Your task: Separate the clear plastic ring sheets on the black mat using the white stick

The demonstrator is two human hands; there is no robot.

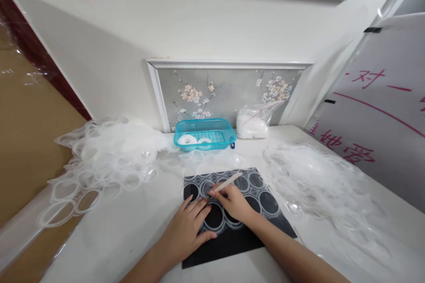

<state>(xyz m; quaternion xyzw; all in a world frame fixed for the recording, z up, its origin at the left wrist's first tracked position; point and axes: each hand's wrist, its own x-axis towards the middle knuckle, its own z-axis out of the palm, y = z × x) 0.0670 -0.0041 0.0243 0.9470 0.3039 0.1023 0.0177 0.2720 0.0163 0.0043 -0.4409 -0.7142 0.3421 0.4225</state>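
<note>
I hold a thin pale stick (227, 182) pinched in my right hand (234, 203) while my left hand (186, 232) presses flat, fingers spread, on the clear ring sheet (232, 205) lying on the black mat (237, 234) on the counter (109, 239), and if that flat hand lifts, I judge the flimsy sheet could slide or tear under the stick's tip.

One blue basket (205, 132), two white rolls (187, 139) inside — one black mat (232, 239), one bag (253, 123).
</note>
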